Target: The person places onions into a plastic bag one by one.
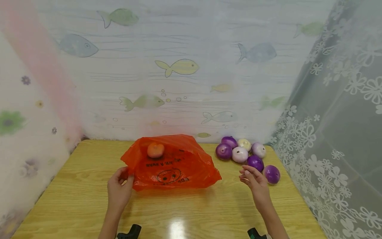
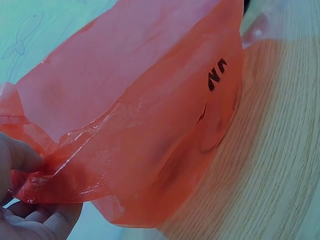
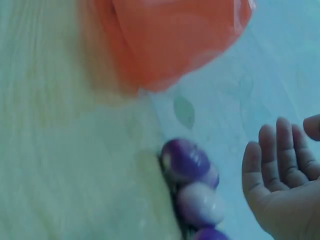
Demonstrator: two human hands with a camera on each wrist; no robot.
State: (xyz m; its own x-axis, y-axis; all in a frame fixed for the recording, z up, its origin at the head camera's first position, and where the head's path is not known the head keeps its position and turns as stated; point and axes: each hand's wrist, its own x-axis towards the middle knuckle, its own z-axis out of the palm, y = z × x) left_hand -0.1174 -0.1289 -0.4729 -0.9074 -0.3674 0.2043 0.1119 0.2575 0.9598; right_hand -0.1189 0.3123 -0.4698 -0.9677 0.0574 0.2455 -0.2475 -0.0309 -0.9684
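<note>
A red plastic bag (image 1: 191,166) with black print and a drawn face lies on the table. My left hand (image 1: 120,186) pinches its left edge between thumb and fingers; the left wrist view shows the film bunched in that grip (image 2: 37,200). A round, orange-tinted object (image 1: 155,150) shows at the bag's upper left, perhaps an onion; its true colour is hard to tell. My right hand (image 1: 256,184) is held to the right of the bag with nothing in it, palm and fingers loosely extended (image 3: 287,175). Close beyond it sit purple onions (image 1: 255,163) and pale onions (image 1: 240,154).
Several onions cluster at the table's back right, with one purple onion (image 1: 271,174) nearest the right edge. Behind the wooden table (image 1: 77,179) hangs a fish-patterned wall covering (image 1: 179,66). A lace-flowered curtain (image 1: 331,159) borders the right side.
</note>
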